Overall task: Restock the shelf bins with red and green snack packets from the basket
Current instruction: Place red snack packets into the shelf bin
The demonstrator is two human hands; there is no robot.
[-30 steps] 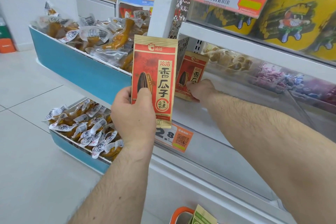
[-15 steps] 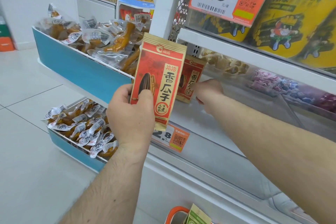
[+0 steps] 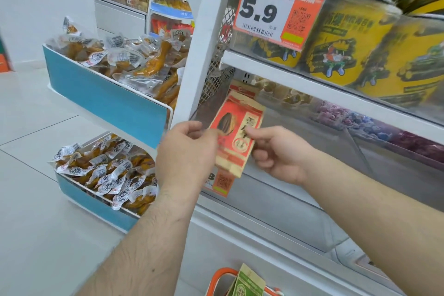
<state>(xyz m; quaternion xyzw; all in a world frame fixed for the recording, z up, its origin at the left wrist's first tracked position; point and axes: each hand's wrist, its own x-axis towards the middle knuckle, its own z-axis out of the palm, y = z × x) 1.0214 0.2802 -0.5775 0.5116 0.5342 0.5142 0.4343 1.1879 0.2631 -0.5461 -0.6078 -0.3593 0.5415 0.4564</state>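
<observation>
Shop aisle, pale tiled floor, white shelving; we are standing at the clear-fronted shelf bin [image 3: 300,202] under the tubs marked with the 5.9 price tag [image 3: 276,11]. To our left, blue-fronted bins [image 3: 105,101] are holding clear-wrapped snacks.

We are holding one red packet [image 3: 236,134] in front of the bin's left end, tilted, its top reaching toward the mesh side panel. Left hand [image 3: 186,154] is pinching its left edge; right hand [image 3: 280,154] is closed on its right edge, thumb across the face. Both grips are clamped on the same packet. Another red packet [image 3: 242,90] is standing behind it inside the bin, mostly hidden.

Handling, as we are judging it: a light, flat foil pouch, stiffish at the seams, slick on the face, loose seeds inside. Best taken by the side seams, as now.

Against a second ago: the right hand is no longer resting at the packet inside the bin; it is now sharing the front packet, which is sitting lower and closer to the bin.

The basket [image 3: 218,279] is showing at bottom edge, a green packet [image 3: 248,281] poking out.
</observation>
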